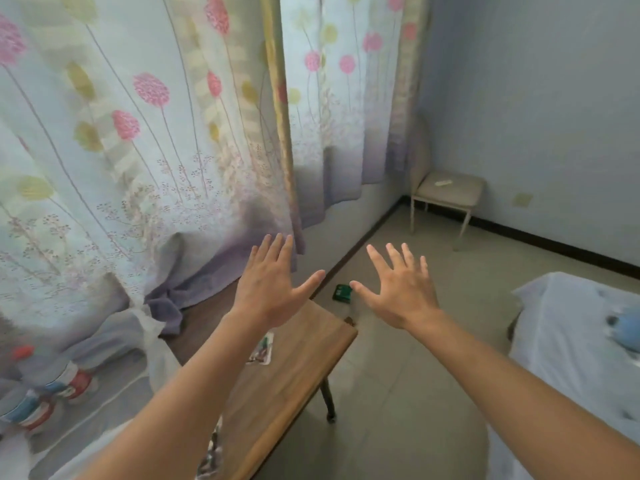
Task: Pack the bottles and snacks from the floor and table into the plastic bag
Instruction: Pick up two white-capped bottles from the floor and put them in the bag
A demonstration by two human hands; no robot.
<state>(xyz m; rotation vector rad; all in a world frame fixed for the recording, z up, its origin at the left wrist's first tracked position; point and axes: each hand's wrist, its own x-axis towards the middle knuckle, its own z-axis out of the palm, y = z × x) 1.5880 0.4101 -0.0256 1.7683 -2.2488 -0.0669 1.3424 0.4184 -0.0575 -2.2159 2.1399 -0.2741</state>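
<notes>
My left hand and my right hand are stretched out in front of me, palms down, fingers spread, holding nothing. Below them stands a small wooden table. A snack packet lies on it, partly hidden by my left forearm, and another packet shows at its near edge. On the floor beyond the table lies a green packet, with a clear bottle beside it, mostly hidden. A white plastic bag hangs at the table's left side. Bottles with red and blue labels lie at the lower left, blurred.
Flowered curtains fill the left and centre. A beige stool with a small white object on it stands in the far corner. A bed with a white sheet and a blue toy is on the right. Tiled floor lies between table and bed.
</notes>
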